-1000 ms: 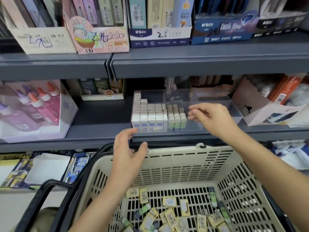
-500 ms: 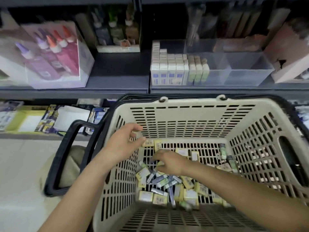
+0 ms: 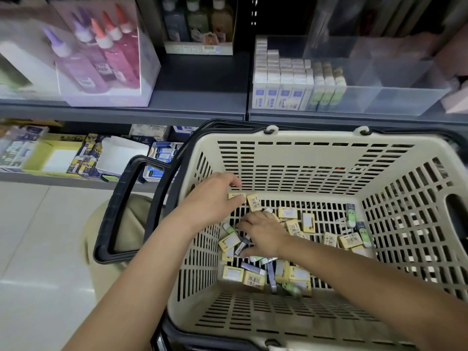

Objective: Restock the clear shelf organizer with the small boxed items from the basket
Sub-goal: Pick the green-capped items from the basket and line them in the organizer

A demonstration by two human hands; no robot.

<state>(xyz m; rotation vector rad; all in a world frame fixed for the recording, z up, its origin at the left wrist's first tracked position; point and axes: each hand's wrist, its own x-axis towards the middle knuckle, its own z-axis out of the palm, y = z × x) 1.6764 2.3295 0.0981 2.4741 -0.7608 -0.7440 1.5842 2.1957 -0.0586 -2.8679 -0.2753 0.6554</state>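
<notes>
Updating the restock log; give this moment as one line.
stage: picking | left hand: at yellow box, grip unclear | right hand: among boxes in basket, grip unclear | organizer: left rows stocked

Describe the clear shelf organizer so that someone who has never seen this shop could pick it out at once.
Find the dark grey shelf above the cream basket. On its right part sits the clear organizer. Unlike the pinkish box of squeeze bottles further left, it is see-through, with small white boxes packed at its left end.
</notes>
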